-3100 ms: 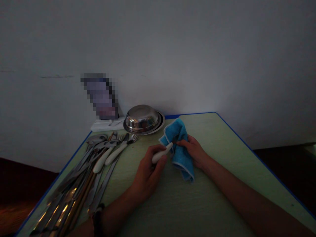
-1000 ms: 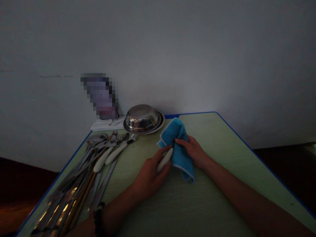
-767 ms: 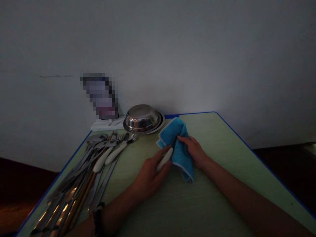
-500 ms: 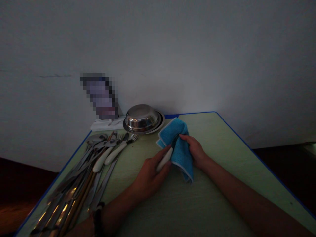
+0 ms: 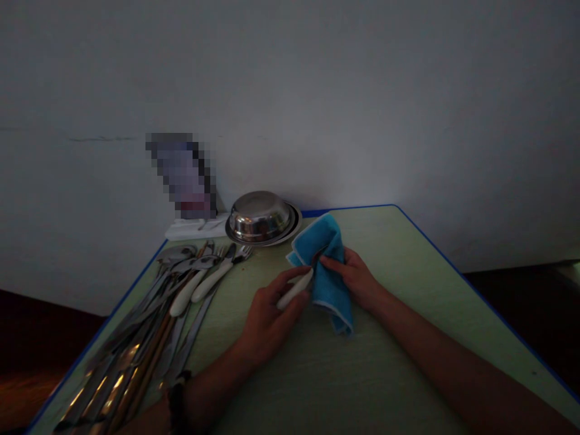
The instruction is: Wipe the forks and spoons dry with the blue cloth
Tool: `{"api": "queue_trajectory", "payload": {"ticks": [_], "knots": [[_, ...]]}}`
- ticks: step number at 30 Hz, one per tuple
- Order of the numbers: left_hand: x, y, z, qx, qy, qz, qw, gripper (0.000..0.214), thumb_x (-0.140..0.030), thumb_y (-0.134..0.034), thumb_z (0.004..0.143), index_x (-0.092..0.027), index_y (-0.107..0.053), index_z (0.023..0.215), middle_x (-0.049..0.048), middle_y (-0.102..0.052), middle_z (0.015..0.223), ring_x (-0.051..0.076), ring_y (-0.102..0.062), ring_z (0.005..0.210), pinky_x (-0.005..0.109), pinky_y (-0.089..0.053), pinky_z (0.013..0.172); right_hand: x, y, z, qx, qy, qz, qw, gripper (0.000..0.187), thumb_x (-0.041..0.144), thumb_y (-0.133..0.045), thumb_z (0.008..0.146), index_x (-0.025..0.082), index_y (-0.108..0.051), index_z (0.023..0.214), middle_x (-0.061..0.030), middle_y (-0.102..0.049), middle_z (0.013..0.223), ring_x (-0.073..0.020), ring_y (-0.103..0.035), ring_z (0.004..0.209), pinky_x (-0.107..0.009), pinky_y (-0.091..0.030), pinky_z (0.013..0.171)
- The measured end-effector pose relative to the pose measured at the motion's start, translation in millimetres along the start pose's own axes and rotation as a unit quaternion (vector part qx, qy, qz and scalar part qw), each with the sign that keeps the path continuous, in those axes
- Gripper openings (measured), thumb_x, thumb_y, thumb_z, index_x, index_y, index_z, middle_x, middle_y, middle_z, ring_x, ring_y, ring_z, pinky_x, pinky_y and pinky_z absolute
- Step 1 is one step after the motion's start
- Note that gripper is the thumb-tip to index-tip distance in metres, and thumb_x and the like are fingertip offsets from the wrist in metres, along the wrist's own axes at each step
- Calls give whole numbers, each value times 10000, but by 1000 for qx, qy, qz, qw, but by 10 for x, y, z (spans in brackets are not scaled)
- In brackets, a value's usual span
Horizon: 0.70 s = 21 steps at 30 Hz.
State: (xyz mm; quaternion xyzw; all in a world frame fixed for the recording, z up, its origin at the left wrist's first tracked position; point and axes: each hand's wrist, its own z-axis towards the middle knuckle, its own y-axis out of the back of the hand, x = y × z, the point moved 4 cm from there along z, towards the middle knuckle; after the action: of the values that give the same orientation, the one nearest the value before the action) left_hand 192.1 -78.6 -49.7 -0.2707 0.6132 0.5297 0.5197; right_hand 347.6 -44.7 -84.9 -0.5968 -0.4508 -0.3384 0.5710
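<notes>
My left hand (image 5: 276,308) is closed around the white handle of a spoon (image 5: 295,291). The spoon's dark metal head, with a curved edge showing, is partly hidden in the folds of a blue cloth (image 5: 333,278) with a pale hem. My right hand (image 5: 356,275) grips that cloth from the right side, its thumb pressed against the spoon's head. Both hands are above the middle of the green table (image 5: 408,314). Left of them lies a pile of cutlery (image 5: 149,326), with metal pieces, brown sticks and white-handled pieces, including a fork (image 5: 220,277).
An upside-down metal bowl (image 5: 260,217) rests on another metal dish at the back of the table. Beside it, a blurred phone-like screen (image 5: 181,175) leans above a white base (image 5: 194,226). The wall (image 5: 362,121) stands behind the blue-edged table.
The left hand has drawn slightly back and left with the spoon, showing more of its head. My right thumb has moved down and left along the cloth.
</notes>
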Motion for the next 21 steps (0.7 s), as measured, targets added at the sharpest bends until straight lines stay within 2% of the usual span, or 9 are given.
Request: {"api": "queue_trajectory", "payload": {"ticks": [6, 12, 15, 19, 21], "knots": [[26, 12, 9, 12, -3, 33, 999, 346, -287, -504, 829, -186, -526, 1159, -5, -616, 685, 128, -521, 573, 213, -369, 503, -16, 24, 21, -8, 33, -45, 998, 225, 361, -684, 674, 215, -616, 832, 22, -637, 746, -116, -560, 635, -259, -454, 635], [25, 13, 6, 9, 7, -7, 1000, 348, -292, -515, 829, -180, -524, 1159, -14, -588, 684, 92, -437, 510, 202, -335, 474, -2, 26, 8, -31, 25, -46, 998, 242, 413, -672, 674, 194, -606, 754, 38, -603, 643, -97, -519, 544, -235, -424, 553], [40, 0, 5, 13, 18, -35, 999, 352, -312, -512, 836, -176, -521, 1161, -28, -549, 639, 79, -401, 487, 190, -311, 452, -13, 37, 27, -62, -2, -3, 998, 297, 465, -662, 662, 177, -585, 669, 46, -569, 554, -90, -485, 485, -231, -403, 509], [73, -15, 1, 23, 32, -68, 997, 357, -334, -492, 852, -187, -508, 1178, -49, -486, 587, 76, -393, 484, 180, -306, 445, -3, 78, 69, -131, -15, 114, 985, 291, 442, -698, 619, 187, -603, 721, 41, -594, 559, -114, -522, 511, -250, -432, 535], [82, -20, 0, 27, 34, -73, 996, 353, -334, -488, 854, -191, -507, 1176, -48, -484, 591, 77, -394, 489, 177, -306, 444, 0, 86, 80, -133, -18, 143, 981, 270, 403, -714, 606, 190, -605, 732, 37, -610, 577, -121, -537, 526, -257, -444, 544]]}}
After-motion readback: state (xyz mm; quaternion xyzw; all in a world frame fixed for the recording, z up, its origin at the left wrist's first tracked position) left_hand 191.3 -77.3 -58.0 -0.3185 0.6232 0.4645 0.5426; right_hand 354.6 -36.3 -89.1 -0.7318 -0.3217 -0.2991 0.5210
